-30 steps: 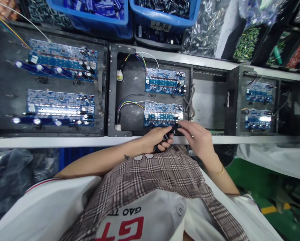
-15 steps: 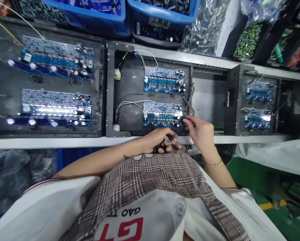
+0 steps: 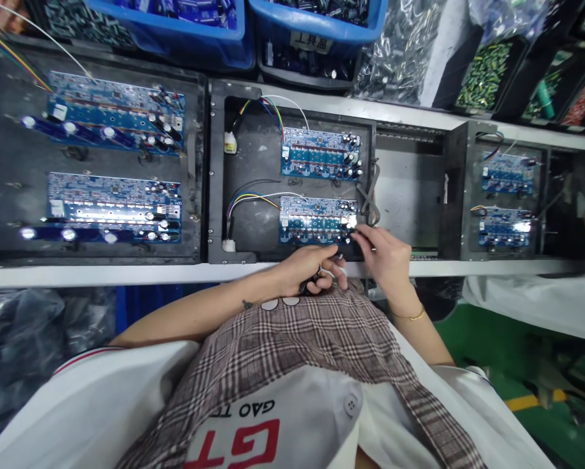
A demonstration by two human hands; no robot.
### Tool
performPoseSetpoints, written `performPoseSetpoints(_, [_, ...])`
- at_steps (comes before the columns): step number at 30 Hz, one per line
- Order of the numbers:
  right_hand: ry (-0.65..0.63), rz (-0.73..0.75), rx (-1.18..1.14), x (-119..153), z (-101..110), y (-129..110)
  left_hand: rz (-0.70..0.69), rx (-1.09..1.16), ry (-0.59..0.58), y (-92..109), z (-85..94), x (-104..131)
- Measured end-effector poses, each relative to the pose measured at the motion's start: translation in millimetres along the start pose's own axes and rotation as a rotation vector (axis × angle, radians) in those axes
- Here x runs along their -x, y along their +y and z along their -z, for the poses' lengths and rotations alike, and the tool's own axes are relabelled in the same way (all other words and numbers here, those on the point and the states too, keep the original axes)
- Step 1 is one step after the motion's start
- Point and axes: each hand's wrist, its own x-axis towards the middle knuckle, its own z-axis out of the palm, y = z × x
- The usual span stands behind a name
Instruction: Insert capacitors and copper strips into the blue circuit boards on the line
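Grip, left hand [image 3: 308, 268]: fingers curled shut around small dark components [image 3: 308, 284], at the front edge of the black tray [image 3: 253, 163]. Grip, right hand [image 3: 387, 255]: fingertips pinched on a small part at the lower right corner of the near blue circuit board [image 3: 318, 219]. Second board [image 3: 320, 154] just behind, same tray. Blue bins [image 3: 316, 26] beyond.

top: white short-sleeve shirt [image 3: 101, 404], thin red trim line at left sleeve edge
print: red block letters "GT" with black "GAO T…" above, chest area, reads upside down from head cam
overlayer: brown/grey plaid cloth [image 3: 302, 345] down the front
button: round grey, four holes [image 3: 352, 405]
right wrist: thin gold bangle [image 3: 410, 317]
left forearm: small dark mark [image 3: 246, 304]
arms: bare below sleeves
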Motion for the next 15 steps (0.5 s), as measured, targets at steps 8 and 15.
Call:
performPoseSetpoints(8, [0.087,-0.026,-0.425,-2,38,-49,-0.089,-0.202,0.023,16,-14.4,12])
performPoseSetpoints(15, [0.398,-0.044,-0.457,-23,44,-36,-1.125,-0.458,0.394,224,-14.3,50])
